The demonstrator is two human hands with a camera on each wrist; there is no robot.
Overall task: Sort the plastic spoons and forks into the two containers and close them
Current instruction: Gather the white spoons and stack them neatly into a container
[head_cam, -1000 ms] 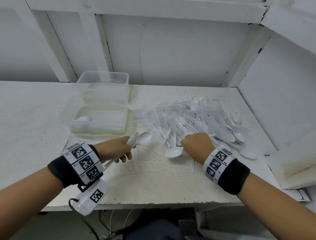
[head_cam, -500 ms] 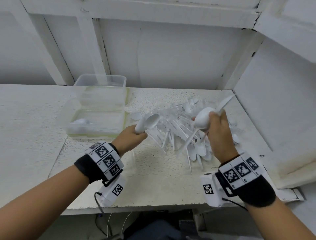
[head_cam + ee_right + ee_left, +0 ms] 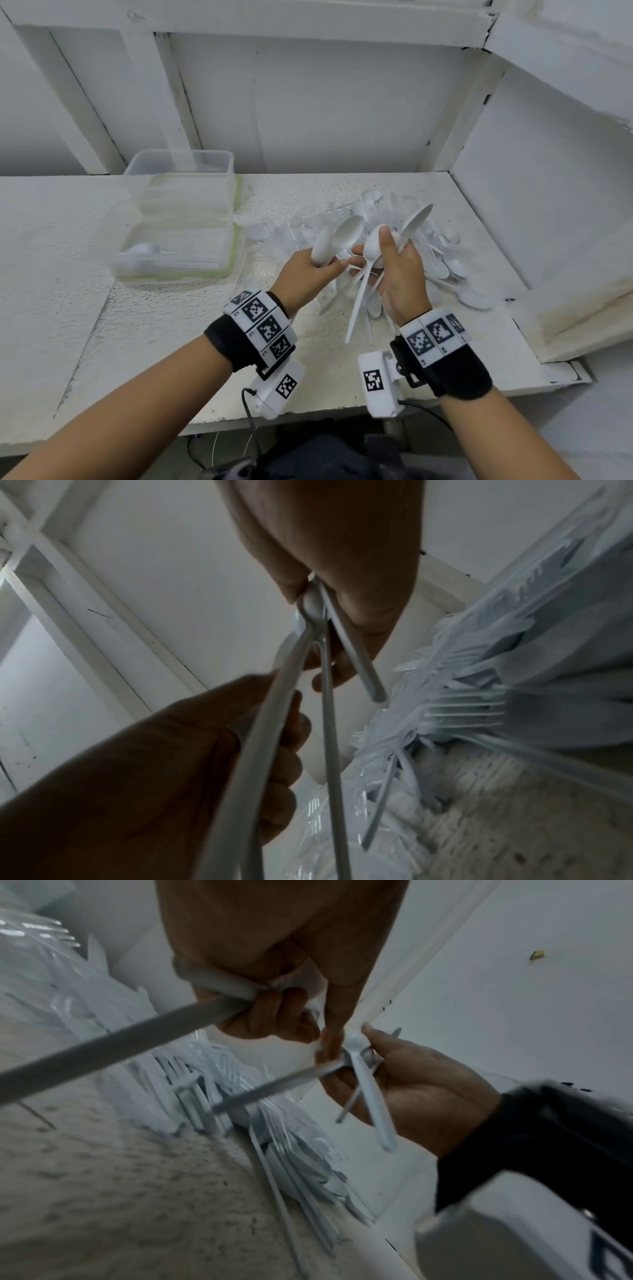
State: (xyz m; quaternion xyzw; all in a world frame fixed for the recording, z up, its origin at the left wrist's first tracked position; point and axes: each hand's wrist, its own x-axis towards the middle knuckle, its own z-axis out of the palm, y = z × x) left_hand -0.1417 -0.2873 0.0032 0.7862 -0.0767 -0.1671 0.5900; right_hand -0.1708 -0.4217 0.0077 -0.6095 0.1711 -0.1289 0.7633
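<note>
White table [image 3: 154, 342], white wall [image 3: 325, 113].

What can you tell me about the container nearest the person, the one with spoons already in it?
The near container is a clear, rectangular plastic tub with a pale green rim, open, no lid on it. It sits flat on the white table, left of the cutlery pile, directly in front of the second container. A few white spoons lie inside. Neither hand touches it.

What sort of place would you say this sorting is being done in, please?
Probably a plain workroom or storage corner: a rough white-painted bench, bare white panelled walls, and cables hanging under the bench edge.
</note>
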